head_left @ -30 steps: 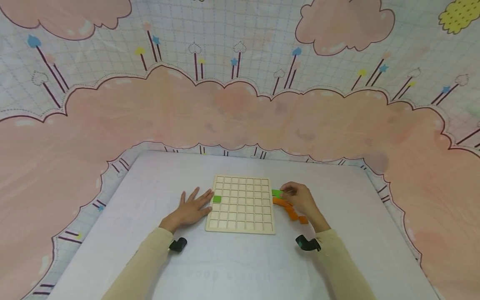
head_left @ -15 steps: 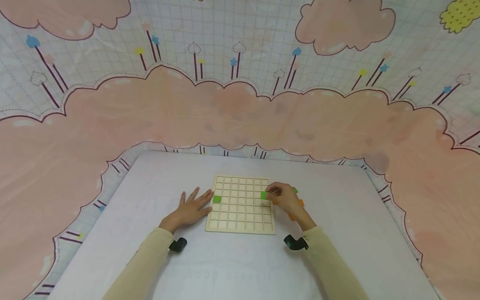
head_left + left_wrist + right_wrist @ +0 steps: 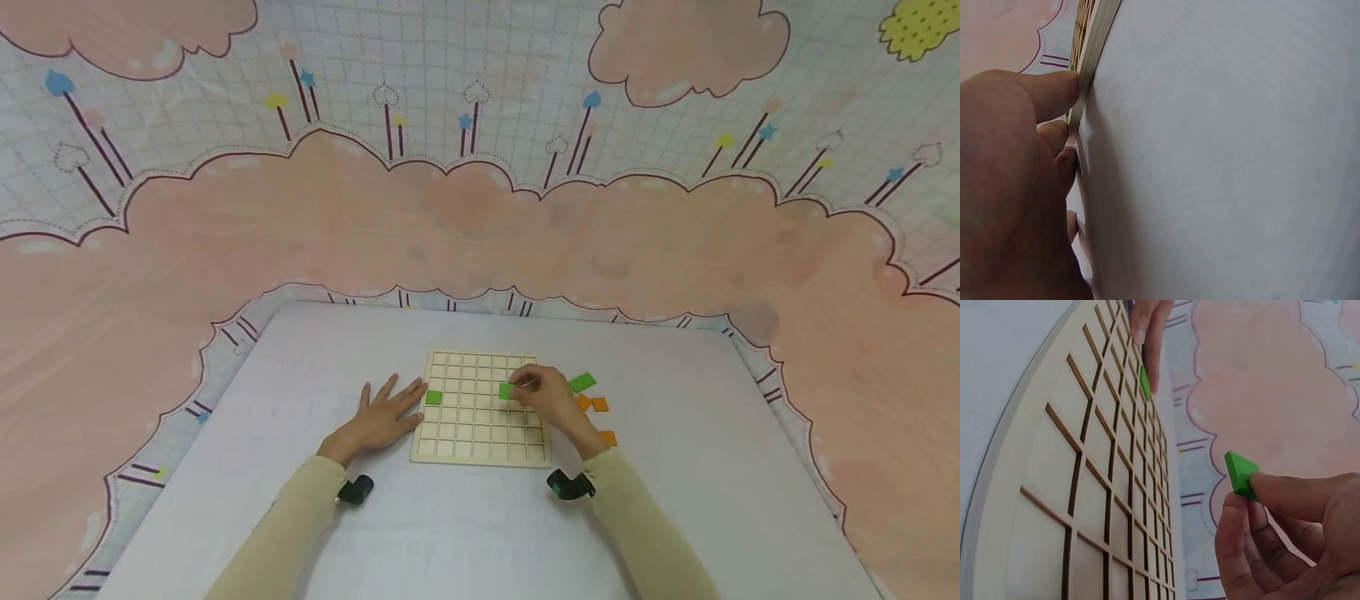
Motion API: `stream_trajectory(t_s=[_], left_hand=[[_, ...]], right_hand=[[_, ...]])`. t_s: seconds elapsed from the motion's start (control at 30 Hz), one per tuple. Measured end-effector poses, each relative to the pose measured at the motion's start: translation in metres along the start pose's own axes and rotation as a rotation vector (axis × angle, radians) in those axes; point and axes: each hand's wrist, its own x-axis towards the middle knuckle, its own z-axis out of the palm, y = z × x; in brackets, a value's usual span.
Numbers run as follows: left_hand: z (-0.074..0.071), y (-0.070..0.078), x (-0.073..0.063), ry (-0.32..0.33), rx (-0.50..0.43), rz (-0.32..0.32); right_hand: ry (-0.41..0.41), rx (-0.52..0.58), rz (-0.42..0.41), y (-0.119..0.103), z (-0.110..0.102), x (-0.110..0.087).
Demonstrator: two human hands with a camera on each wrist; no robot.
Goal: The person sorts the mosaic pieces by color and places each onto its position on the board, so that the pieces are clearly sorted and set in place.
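Observation:
A pale wooden grid board (image 3: 480, 454) lies on the table, its raised strips forming small square cells. One green square tile (image 3: 433, 398) sits in a cell at the board's left edge. My left hand (image 3: 380, 418) rests at that edge with fingers spread; in the left wrist view its thumb (image 3: 1057, 94) touches the board's side. Above the right part of the board, my right hand (image 3: 546, 395) pinches another green square tile (image 3: 1242, 475) between thumb and fingertips. The right wrist view shows this tile held clear of the grid.
Right of the board lie another green piece (image 3: 582, 382) and several orange tiles (image 3: 600, 404), partly hidden by my right hand and wrist. A white cloth covers the table (image 3: 450, 542). Behind it hangs a patterned backdrop (image 3: 465, 225).
My right hand has moved left from the loose tiles to over the board, carrying a green tile. More of the loose tiles now show. My left hand has stayed in place.

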Motion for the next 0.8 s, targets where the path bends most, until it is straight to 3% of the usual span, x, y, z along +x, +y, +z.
stream_trajectory(t_s=[0.4,0.63,0.8], left_hand=[[0.002,-0.002,0.002,0.0,0.006,-0.006],[0.002,-0.002,0.002,0.002,-0.002,-0.006],[0.003,-0.003,0.002,0.004,-0.019,-0.009]], right_hand=[[-0.036,0.052,0.036,-0.005,0.02,0.006],[-0.034,0.059,-0.022,-0.007,0.031,0.009],[-0.037,0.072,-0.004,-0.011,0.04,0.012]])
